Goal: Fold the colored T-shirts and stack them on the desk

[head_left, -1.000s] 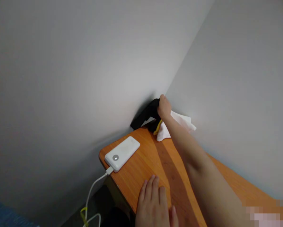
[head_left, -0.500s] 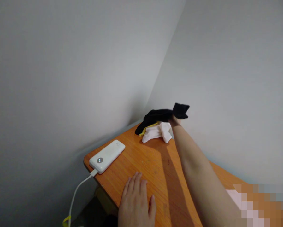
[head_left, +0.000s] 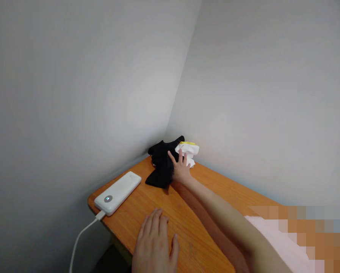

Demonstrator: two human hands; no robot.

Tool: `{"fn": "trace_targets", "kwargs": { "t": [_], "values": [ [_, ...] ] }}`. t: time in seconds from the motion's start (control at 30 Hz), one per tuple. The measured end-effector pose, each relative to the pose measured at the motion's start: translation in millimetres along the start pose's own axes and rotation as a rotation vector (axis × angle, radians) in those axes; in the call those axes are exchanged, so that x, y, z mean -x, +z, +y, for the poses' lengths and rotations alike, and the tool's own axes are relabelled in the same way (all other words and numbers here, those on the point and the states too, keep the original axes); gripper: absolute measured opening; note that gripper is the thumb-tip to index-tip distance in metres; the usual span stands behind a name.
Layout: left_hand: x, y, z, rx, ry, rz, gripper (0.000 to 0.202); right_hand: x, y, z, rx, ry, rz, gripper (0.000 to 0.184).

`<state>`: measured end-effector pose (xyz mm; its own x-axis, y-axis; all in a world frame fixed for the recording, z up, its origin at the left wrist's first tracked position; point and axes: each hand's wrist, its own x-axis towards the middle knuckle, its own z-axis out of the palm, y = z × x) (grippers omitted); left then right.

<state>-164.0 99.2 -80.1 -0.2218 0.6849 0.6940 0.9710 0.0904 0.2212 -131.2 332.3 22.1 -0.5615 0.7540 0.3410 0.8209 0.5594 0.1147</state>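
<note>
An orange wooden desk [head_left: 223,189] runs into the corner of two pale grey walls [head_left: 257,94]. Near that far corner lies a bunched black cloth [head_left: 161,167], with a crumpled white cloth [head_left: 188,151] just to its right and a strip of yellow fabric [head_left: 188,143] along the white cloth's top. The right hand [head_left: 181,168] is at the black cloth's right side, its fingers [head_left: 180,155] spread open, gripping nothing. The left hand [head_left: 154,242] lies flat and empty on the near part of the desk, fingers slightly apart. Further left sits a white power bank [head_left: 117,191], its white cable [head_left: 81,237] dropping over the desk's edge.
</note>
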Motion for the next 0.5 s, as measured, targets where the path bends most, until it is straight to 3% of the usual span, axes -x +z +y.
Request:
{"fn": "trace_targets", "kwargs": {
  "t": [0.07,0.13,0.23,0.37,0.5],
  "values": [
    [-2.5,-3.0,3.6,0.010,-0.007,0.018,0.032,10.8,14.4,-1.9,0.009,-0.075,0.022,0.081],
    [-5.3,-6.9,6.5,0.032,-0.028,0.007,0.031,12.6,22.1,-2.1,0.016,-0.099,0.020,0.077],
    [-9.5,-14.5,9.2,0.073,-0.066,-0.066,0.030,7.5,16.3,-3.3,-0.008,-0.048,-0.076,0.079],
    [-14.5,-25.1,10.8,0.109,-0.083,-0.171,0.029,30.9,-20.7,5.1,-0.059,-0.003,-0.153,0.109],
    [-18.2,-32.2,13.0,0.090,-0.047,-0.244,0.034,115.5,-70.7,53.2,0.004,0.054,-0.179,0.093]
  ]
}}
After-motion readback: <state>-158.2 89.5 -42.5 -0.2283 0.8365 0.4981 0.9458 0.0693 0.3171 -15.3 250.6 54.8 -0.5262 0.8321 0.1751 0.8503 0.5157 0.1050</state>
